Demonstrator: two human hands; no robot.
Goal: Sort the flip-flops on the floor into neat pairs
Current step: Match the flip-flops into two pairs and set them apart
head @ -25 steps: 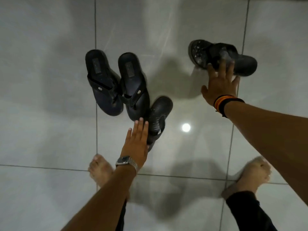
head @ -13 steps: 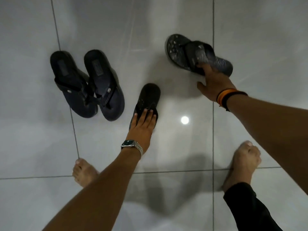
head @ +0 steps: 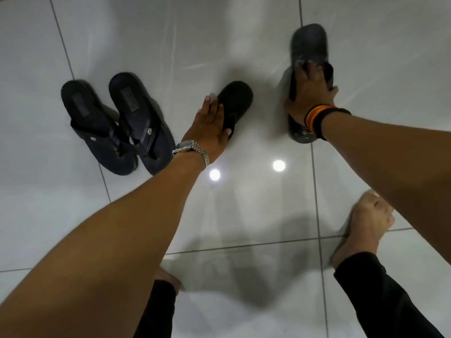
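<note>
On the pale tiled floor (head: 244, 32), the left hand (head: 210, 128) lies flat on a black flip-flop (head: 235, 98), fingers (head: 213, 106) straight and close together over its strap end, thumb against its near edge; the heel end shows beyond the fingertips. The right hand (head: 308, 91) curls over the middle of a scuffed dark flip-flop (head: 308, 45), fingers wrapped at the strap; whether it is lifted cannot be told. The two flip-flops are well apart. A navy pair (head: 117, 123) lies side by side, touching, to the left. Both arms reach forward, a metal watch (head: 192, 150) on the left wrist, a striped wristband (head: 317, 118) on the right.
</note>
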